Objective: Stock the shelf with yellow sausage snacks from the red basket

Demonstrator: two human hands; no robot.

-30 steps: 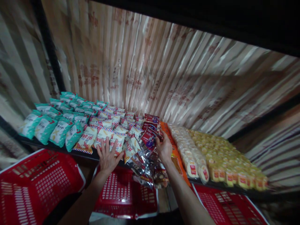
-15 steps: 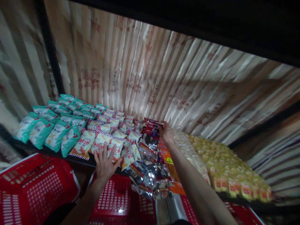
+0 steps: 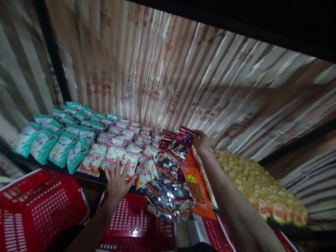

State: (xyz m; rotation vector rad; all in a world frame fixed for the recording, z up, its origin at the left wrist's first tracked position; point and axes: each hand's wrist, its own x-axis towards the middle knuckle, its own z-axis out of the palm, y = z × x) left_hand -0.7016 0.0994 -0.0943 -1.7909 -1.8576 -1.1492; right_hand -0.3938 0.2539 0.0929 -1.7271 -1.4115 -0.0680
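Observation:
My right hand point(image 3: 201, 142) pinches the right edge of a dark red and purple snack packet point(image 3: 181, 140), held tilted above the shelf. Below it lies a heap of dark, shiny snack packets point(image 3: 168, 192), with an orange bag point(image 3: 196, 182) along their right side. With fingers spread, my left hand point(image 3: 117, 180) rests against the front of the white snack bags point(image 3: 131, 164), which have striped red and blue edges. Farther left stand rows of teal snack bags point(image 3: 63, 150).
Red plastic baskets point(image 3: 60, 206) stand below the shelf front. Small yellow packs point(image 3: 252, 182) fill the shelf's right part. Behind everything hangs a striped, printed sheet point(image 3: 147, 70). A dark post point(image 3: 54, 52) rises at the left, and a dark beam point(image 3: 249, 21) crosses overhead.
My right hand has moved right with the dark red packet, uncovering more of the orange bag and the packets beneath. My left hand has stayed on the white bags.

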